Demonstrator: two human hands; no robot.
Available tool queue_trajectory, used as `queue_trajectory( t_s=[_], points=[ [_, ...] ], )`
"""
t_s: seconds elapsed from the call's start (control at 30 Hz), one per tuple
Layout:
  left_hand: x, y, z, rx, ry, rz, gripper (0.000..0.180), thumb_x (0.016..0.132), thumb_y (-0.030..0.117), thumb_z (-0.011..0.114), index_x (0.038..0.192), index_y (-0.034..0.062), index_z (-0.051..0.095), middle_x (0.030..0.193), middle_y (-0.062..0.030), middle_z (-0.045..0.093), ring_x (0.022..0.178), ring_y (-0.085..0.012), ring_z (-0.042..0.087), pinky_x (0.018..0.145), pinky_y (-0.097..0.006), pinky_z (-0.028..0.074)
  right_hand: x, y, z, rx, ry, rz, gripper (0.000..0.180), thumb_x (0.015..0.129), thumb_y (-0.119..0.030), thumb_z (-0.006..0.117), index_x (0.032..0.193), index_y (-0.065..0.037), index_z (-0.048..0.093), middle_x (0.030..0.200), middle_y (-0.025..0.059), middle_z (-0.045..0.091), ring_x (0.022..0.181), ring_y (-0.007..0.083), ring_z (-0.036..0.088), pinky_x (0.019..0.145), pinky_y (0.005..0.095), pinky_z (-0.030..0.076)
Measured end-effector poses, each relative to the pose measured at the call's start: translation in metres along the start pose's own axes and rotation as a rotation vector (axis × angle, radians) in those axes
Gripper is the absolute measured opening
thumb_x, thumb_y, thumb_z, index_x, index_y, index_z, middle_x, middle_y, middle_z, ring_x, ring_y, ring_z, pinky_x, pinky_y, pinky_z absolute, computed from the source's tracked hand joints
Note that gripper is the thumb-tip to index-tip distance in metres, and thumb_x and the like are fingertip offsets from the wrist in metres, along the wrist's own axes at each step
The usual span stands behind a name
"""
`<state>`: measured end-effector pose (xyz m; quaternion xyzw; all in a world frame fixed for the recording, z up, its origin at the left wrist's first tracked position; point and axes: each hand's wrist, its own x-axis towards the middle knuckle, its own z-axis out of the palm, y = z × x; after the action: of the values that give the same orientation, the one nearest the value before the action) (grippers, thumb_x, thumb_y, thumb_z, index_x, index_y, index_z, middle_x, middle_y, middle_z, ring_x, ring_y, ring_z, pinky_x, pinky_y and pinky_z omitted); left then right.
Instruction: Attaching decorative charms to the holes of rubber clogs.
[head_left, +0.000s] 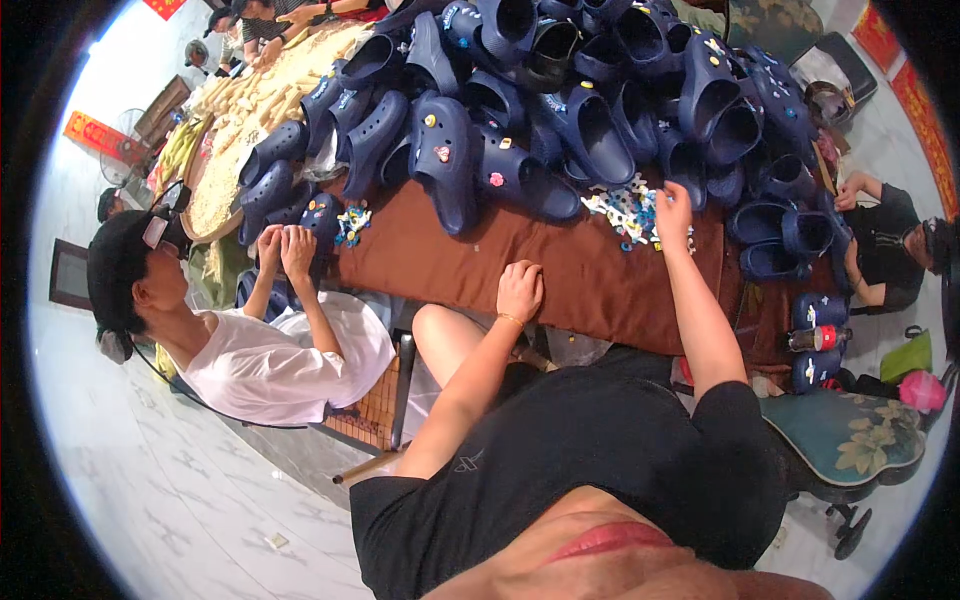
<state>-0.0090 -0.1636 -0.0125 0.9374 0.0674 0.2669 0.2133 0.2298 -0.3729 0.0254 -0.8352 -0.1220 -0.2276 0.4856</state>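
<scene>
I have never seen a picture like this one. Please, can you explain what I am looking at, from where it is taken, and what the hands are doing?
There is no machine here. One wide, round-lens camera worn on a person's head looks down, so straight edges bend near the rim. The two bare arms rising from the lower edge belong to that person.

The table is covered with a brown cloth. On it lies a big heap of dark blue foam clogs. Beside the heap is a scatter of small colourful shoe charms.

The left hand rests on the cloth, loosely closed, holding nothing I can see. The right hand reaches into the charms; whether it grips one is unclear.

A co-worker in a white shirt sits at the left.
</scene>
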Motion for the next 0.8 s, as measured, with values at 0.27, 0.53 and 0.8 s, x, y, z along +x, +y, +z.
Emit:
queue_trajectory(
  t_s=[0.27,0.53,0.8],
  points=[
    [-0.002,-0.002,0.0,-0.01,0.014,-0.011,0.017,0.071,0.011,0.056,0.088,0.0061,0.057,0.093,-0.0075,0.052,0.089,-0.0251,0.049,0.077,-0.034,0.041,0.042,-0.03,0.066,0.097,-0.509,0.699,0.048,0.073,-0.033,0.061,0.1,0.005,0.051,0.076,0.0115,0.057,0.053,0.0196,0.053,0.043,0.03,0.042],
    [-0.005,-0.005,0.002,-0.037,-0.004,-0.036,0.017,0.073,0.012,0.056,0.089,0.0057,0.057,0.095,-0.0091,0.053,0.091,-0.0266,0.048,0.08,-0.036,0.04,-0.026,-0.066,0.027,0.484,-0.618,0.837,0.028,0.075,-0.021,0.054,0.096,-0.003,0.05,0.071,0.004,0.053,0.05,0.011,0.049,0.039,0.0208,0.04],
    [0.007,0.017,-0.021,-0.32,-0.016,-0.152,0.048,0.074,0.024,0.061,0.114,0.0027,0.044,0.11,-0.0165,0.049,0.102,-0.0336,0.046,0.087,-0.038,0.038,-0.144,-0.057,-0.049,0.608,-0.646,0.744,0.03,0.079,-0.016,0.052,0.099,0.004,0.042,0.078,0.0101,0.053,0.057,0.0132,0.051,0.046,0.0253,0.043]
  ],
)
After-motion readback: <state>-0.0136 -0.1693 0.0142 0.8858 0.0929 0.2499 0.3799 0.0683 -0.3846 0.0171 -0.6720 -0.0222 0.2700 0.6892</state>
